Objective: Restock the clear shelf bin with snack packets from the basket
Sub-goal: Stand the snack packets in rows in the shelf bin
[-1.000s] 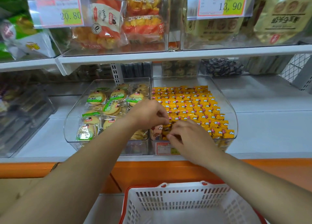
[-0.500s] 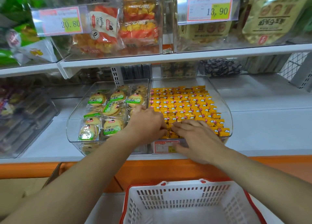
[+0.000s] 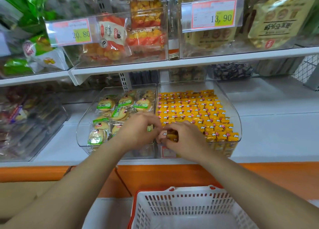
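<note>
A clear shelf bin (image 3: 231, 106) on the white shelf is filled with neat rows of small yellow snack packets (image 3: 195, 108). Both hands meet at its front left corner. My right hand (image 3: 186, 139) has its fingers curled round a few yellow packets (image 3: 170, 136) there. My left hand (image 3: 138, 130) reaches in beside it with curled fingertips touching the same packets. A white basket (image 3: 186, 209) with a red rim stands below the shelf; the part of its inside that shows holds no packets.
A second clear bin (image 3: 86, 125) of round green-labelled biscuits stands directly left of the yellow one. The upper shelf (image 3: 189, 63) overhangs with bins and price tags. An orange ledge (image 3: 155, 175) runs between shelf and basket. More clear bins sit far left.
Both hands have stayed at the bin's front left corner, working the packets there. The right hand's fingers have curled more tightly round a small bunch of packets.
</note>
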`<action>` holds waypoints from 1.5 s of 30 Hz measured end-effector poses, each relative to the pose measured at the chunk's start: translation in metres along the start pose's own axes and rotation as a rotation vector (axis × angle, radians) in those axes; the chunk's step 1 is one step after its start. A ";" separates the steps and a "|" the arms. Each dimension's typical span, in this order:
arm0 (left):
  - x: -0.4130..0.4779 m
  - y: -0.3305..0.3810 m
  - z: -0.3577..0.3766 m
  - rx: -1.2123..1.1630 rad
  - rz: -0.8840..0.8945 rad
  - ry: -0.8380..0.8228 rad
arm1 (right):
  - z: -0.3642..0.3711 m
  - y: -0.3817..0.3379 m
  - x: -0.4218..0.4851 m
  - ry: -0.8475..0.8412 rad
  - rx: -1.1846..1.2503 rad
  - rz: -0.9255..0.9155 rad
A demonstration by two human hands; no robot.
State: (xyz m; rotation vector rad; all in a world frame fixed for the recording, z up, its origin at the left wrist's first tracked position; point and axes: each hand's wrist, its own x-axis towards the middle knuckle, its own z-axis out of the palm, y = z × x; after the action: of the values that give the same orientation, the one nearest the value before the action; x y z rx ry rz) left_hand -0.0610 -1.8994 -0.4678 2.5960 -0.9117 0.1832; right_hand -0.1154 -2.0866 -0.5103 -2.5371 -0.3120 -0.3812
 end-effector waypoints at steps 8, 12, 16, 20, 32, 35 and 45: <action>0.067 0.008 -0.010 0.231 -0.051 -0.449 | 0.007 0.015 -0.015 0.089 0.046 -0.009; 0.072 0.008 -0.002 0.254 -0.038 -0.408 | 0.005 0.015 -0.016 0.099 0.070 -0.002; 0.062 0.002 -0.003 0.139 -0.015 -0.281 | 0.004 0.013 -0.017 0.139 0.099 -0.005; 0.043 -0.002 0.003 -0.004 -0.018 -0.033 | 0.004 0.009 -0.012 0.140 0.130 -0.004; 0.029 0.003 -0.005 0.169 0.014 -0.125 | 0.009 0.003 0.004 0.135 0.014 0.048; 0.030 0.005 -0.005 0.123 0.000 -0.140 | 0.006 0.005 0.005 0.086 0.141 0.052; 0.027 0.001 -0.009 -0.166 -0.082 0.039 | 0.002 -0.004 -0.002 0.187 0.192 -0.102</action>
State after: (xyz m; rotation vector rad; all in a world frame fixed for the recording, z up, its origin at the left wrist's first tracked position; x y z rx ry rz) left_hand -0.0400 -1.9120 -0.4521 2.4620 -0.7716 0.1298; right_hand -0.1186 -2.0826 -0.5104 -2.2843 -0.3881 -0.5946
